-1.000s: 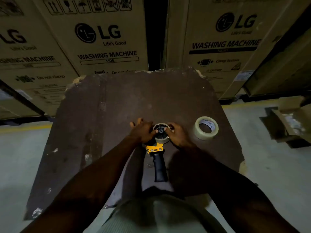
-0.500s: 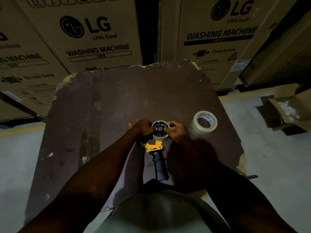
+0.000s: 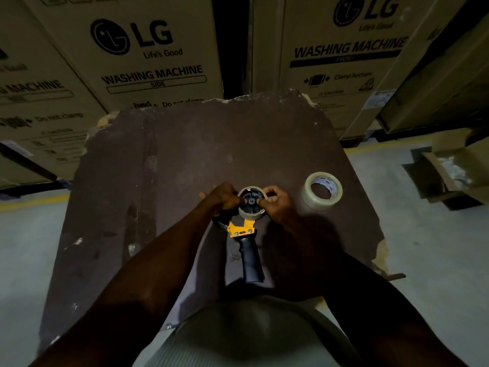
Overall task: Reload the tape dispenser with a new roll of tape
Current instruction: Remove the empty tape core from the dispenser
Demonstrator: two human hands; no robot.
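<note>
I count one yellow-and-black tape dispenser [image 3: 244,238], two tape rings – its worn core [image 3: 250,213], one full clear roll [image 3: 322,193] – and three printed cardboard washing-machine boxes [image 3: 148,53].

Left hand [image 3: 221,197] and right hand [image 3: 278,203] apparently curled in a pinching grip

The tape dispenser [image 3: 246,235] has a yellow-orange frame and a black ribbed handle toward 6 o'clock; its hub is black inside a tan core [image 3: 250,212]. At 3 o'clock lies a pale translucent tape roll [image 3: 322,190]. The table [image 3: 201,154] is dark brown, edges chipped pale. Tan cartons [image 3: 148,49] at 12 o'clock carry black print.
</note>
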